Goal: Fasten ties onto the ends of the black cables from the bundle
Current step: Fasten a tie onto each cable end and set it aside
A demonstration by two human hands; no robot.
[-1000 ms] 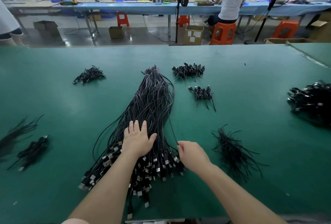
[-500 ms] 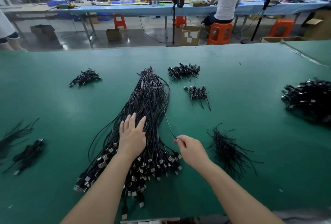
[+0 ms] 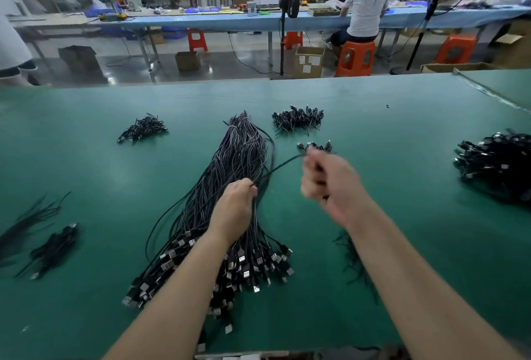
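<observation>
A long bundle of black cables (image 3: 238, 158) lies on the green table (image 3: 402, 135), its metal USB plugs (image 3: 253, 267) fanned out toward me. My left hand (image 3: 234, 210) rests over the middle of the bundle, fingers curled round one cable. That single black cable (image 3: 283, 164) runs up and right to my right hand (image 3: 327, 184), which is blurred and grips its far part above the table. A loose heap of thin black ties (image 3: 355, 262) lies partly hidden under my right forearm.
Small piles of tied cable pieces lie at the far left (image 3: 142, 129), far centre (image 3: 297, 118) and behind my right hand (image 3: 314, 146). A large cable pile (image 3: 497, 164) sits at the right edge. More ties (image 3: 28, 216) and cables (image 3: 53, 247) lie at the left. A person sits at a far bench.
My right hand has risen and moved away from me, drawing one cable out of the bundle. My left hand went from lying flat on the cables to curling round that cable.
</observation>
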